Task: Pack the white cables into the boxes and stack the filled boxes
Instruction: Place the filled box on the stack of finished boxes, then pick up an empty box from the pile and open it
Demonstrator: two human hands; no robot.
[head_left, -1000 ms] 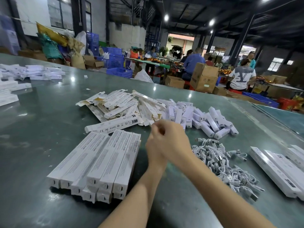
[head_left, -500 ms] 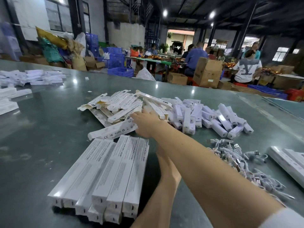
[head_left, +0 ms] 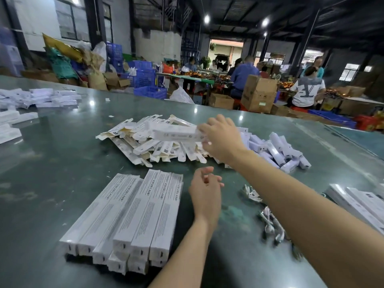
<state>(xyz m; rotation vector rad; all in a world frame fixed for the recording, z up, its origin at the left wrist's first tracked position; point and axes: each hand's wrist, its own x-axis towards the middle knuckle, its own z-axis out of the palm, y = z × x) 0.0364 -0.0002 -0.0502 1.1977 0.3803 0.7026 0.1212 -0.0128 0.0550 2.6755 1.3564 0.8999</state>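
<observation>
My right hand (head_left: pixel 221 140) grips one long white box (head_left: pixel 176 133) and holds it lifted above the loose heap of empty flat boxes (head_left: pixel 145 146) in the middle of the table. Nearer to me, my left hand (head_left: pixel 204 190) hovers over the green table (head_left: pixel 52 154) with fingers loosely curled, holding nothing. A stack of filled white boxes (head_left: pixel 128 215) lies to its left. White cables (head_left: pixel 270 225) lie in a tangle under and beside my right forearm.
Small white boxes (head_left: pixel 276 152) are piled right of the heap. More long boxes (head_left: pixel 357 202) lie at the right edge, and others (head_left: pixel 41 98) at the far left. Cardboard cartons (head_left: pixel 259 94), blue crates and seated people fill the hall beyond the table.
My right hand reached forward into the heap, took hold of a long box and lifted it. My left hand stayed back near the stack.
</observation>
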